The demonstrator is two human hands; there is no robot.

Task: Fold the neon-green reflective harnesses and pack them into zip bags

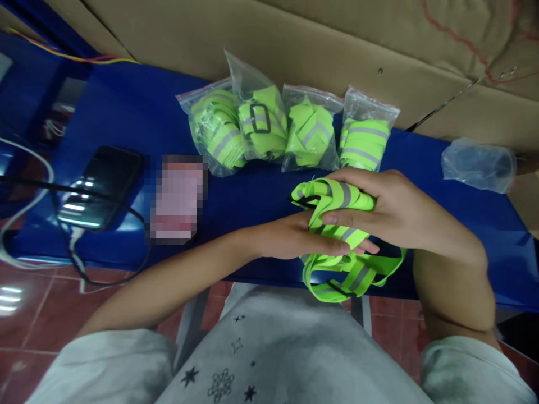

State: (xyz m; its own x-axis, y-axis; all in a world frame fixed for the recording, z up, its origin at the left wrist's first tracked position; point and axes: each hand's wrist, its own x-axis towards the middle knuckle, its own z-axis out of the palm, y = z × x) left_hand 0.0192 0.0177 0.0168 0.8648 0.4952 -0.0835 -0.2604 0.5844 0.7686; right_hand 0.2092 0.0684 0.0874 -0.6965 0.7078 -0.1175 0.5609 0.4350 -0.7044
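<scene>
Both of my hands grip a bundle of neon-yellow reflective strap (341,196) with grey stripes, partly folded over itself. My left hand (295,235) reaches in from the left, its thumb lying across the strap and its other fingers mostly hidden beneath. From above and the right, my right hand (379,207) wraps the folded part, thumb on the near side. Below the hands a loose loop of the strap hangs over the table's front edge, with a black buckle (339,289) on it. Another dark buckle piece shows at the bundle's left end.
Several clear zip bags of folded neon strap (309,132) stand along the back of the blue table (160,112). A crumpled clear bag (478,165) lies at right. Leftward are a black phone (103,188), cables (53,185) and a pixelated item (177,199). Cardboard (295,45) rises behind.
</scene>
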